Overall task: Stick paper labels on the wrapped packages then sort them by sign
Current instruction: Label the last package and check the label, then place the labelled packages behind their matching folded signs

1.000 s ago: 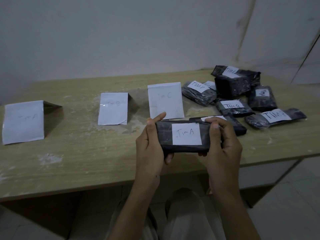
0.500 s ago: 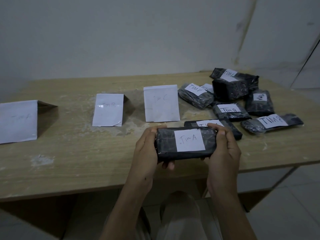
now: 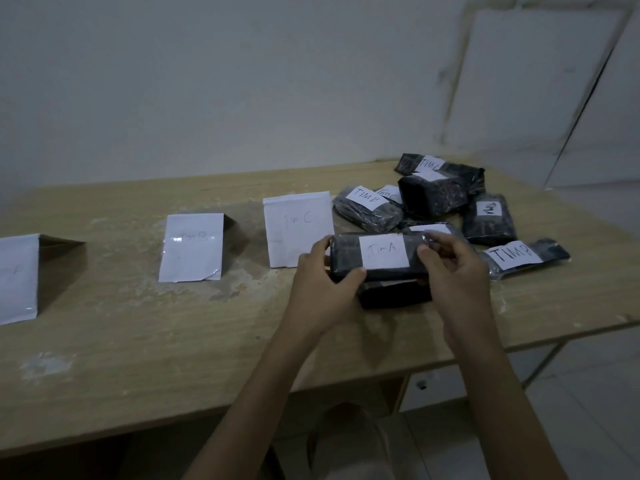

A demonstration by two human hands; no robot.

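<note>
1. The front edge of the table (image 3: 138, 341) lies nearest, and both forearms are extended over it.
2. The left hand (image 3: 322, 289) is wrapped round the left end of the held package (image 3: 346, 258), with the thumb laid along its lower front edge. The right hand (image 3: 453, 271) is curled over the right end, where the top edge is pinched by the fingertips. The grip is taken at the ends, probably so that the label face is left uncovered and readable.
3. The held package is raised just above the table, directly over a second package (image 3: 394, 294) lying flat. Its paper label (image 3: 382, 254), marked "Tim A", is already stuck on, so sorting is judged to be the step in hand.
4. Three folded paper signs are stood in a row facing the seat, so that a destination can be read at a glance: the "Tim C" sign (image 3: 298, 233), the "Tim B" sign (image 3: 192, 251) and the leftmost sign (image 3: 17, 278). The last is cut by the frame edge and its lettering is too faint to read. It is judged to be the "A" destination.
5. The heap of packages (image 3: 433, 199) is gathered at the far right. One package is held and eight are counted on the table, though overlap makes the count uncertain.
</note>
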